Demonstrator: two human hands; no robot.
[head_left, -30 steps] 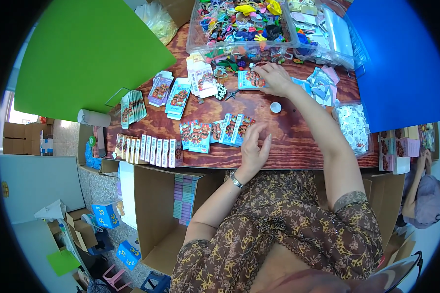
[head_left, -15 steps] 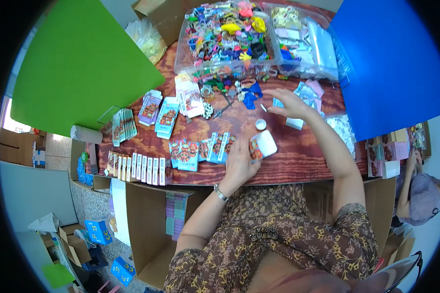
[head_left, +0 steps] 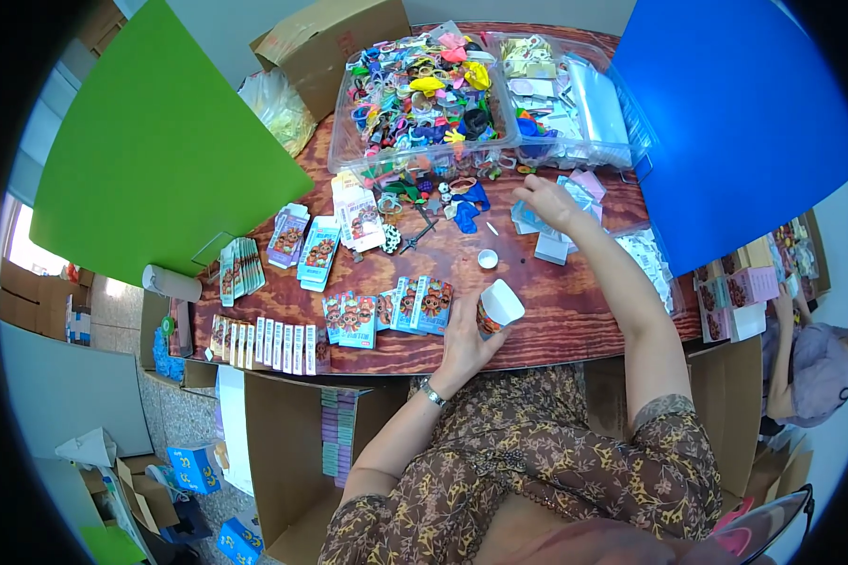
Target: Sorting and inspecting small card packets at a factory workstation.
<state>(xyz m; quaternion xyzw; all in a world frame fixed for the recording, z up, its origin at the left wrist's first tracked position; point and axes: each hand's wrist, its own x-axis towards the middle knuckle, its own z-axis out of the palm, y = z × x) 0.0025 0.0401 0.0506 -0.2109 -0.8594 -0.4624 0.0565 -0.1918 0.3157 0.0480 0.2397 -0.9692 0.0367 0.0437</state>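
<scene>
My left hand [head_left: 466, 344] is closed round a small printed card box [head_left: 501, 303], whose white inside faces up. Just beyond it stands a small round white tub [head_left: 487, 259]. Farther right, my right hand [head_left: 548, 202] is closed, its fingertips bunched over the edge of a pile of blue and pink paper pieces [head_left: 586, 193]; whatever they pinch is too small to make out. A small white sliver [head_left: 493, 228] lies left of that hand. Left of my left hand lie several blue printed boxes [head_left: 422, 306].
Clear tubs of mixed small toys [head_left: 424, 104] and of paper pieces and packets [head_left: 598, 108] stand at the back. A row of upright boxes [head_left: 273, 346] lines the front left edge. Green [head_left: 160, 141] and blue [head_left: 744, 132] panels flank the table. Another person [head_left: 810, 377] works at far right.
My right hand has gone from spread fingers to a bunched grip near the paper pile. The box in my left hand has tipped more upright. The whole view has shifted slightly.
</scene>
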